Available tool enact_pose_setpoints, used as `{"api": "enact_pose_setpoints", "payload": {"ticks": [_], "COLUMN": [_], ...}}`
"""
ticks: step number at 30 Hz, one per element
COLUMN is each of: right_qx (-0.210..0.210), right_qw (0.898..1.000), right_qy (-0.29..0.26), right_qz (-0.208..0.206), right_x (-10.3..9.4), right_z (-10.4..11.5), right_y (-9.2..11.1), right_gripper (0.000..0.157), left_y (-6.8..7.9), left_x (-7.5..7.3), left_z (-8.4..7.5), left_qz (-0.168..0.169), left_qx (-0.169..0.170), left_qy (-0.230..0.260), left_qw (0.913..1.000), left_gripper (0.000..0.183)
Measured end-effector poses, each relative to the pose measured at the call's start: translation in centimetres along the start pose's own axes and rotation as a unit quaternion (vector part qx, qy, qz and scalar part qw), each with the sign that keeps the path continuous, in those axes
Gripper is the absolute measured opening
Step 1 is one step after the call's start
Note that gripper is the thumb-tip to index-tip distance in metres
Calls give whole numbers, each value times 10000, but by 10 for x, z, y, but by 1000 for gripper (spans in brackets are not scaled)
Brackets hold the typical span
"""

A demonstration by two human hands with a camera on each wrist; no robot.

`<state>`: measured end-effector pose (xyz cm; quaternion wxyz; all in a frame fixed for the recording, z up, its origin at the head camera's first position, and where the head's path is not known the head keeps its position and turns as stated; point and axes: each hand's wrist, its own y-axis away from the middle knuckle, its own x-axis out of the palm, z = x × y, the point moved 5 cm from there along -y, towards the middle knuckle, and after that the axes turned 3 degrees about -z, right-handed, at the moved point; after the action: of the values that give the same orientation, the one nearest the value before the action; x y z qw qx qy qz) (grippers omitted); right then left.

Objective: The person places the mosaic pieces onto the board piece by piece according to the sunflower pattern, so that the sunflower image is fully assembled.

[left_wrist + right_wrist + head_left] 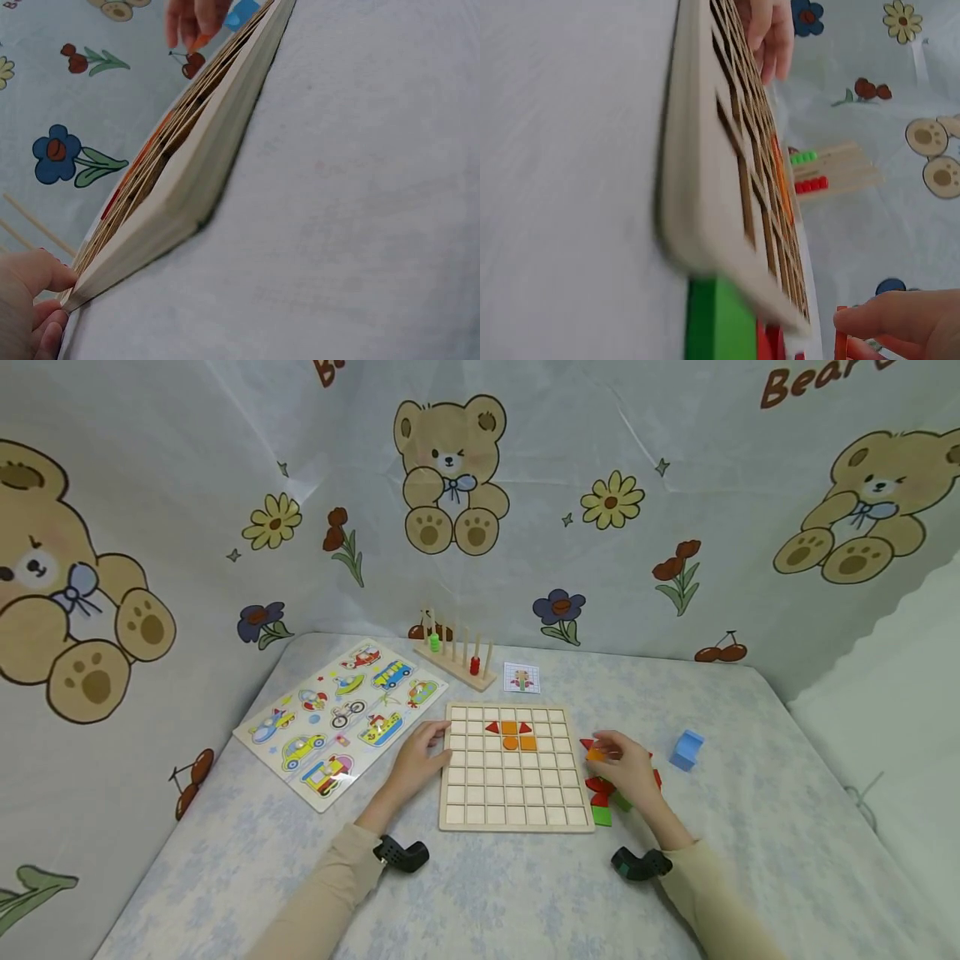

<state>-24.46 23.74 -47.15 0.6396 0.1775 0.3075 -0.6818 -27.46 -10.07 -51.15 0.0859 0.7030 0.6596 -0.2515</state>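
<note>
A square wooden grid board (516, 785) lies in front of me, with orange squares (509, 727), an orange circle (511, 743) and red triangles (492, 727) set in its upper cells. My left hand (416, 762) holds the board's left edge between thumb and fingers, as the left wrist view shows. Just past the right edge, my right hand (628, 772) pinches an orange block (596, 754) between thumb and fingertips. In the right wrist view this orange block (841, 334) appears edge-on. Beneath and around that hand lie red pieces (600, 786) and green blocks (602, 816), partly hidden.
A picture puzzle board (341, 722) with vehicles lies at the left. Behind the grid stand a peg rack (454, 664) with green and red beads and a small pattern card (522, 677). A blue block-shaped holder (686, 750) sits on the right.
</note>
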Motion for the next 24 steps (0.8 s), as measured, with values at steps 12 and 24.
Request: {"api": "enact_pose_setpoints", "payload": {"ticks": [12,24], "right_qx": [-682,-986], "right_qw": [9858,9805], "right_qy": [-852,-599], "right_qz": [1273,1591], "right_x": [92,128], "right_z": [75,84], "right_y": [-38,-51], "right_gripper": [41,40], "left_y": [0,0], "left_x": [-2,-1], "left_z": [-1,-1], "left_qz": [7,37], "left_qx": [22,-78], "left_qy": [-3,-67], "left_qw": [10000,9999], "left_gripper": [49,49]}}
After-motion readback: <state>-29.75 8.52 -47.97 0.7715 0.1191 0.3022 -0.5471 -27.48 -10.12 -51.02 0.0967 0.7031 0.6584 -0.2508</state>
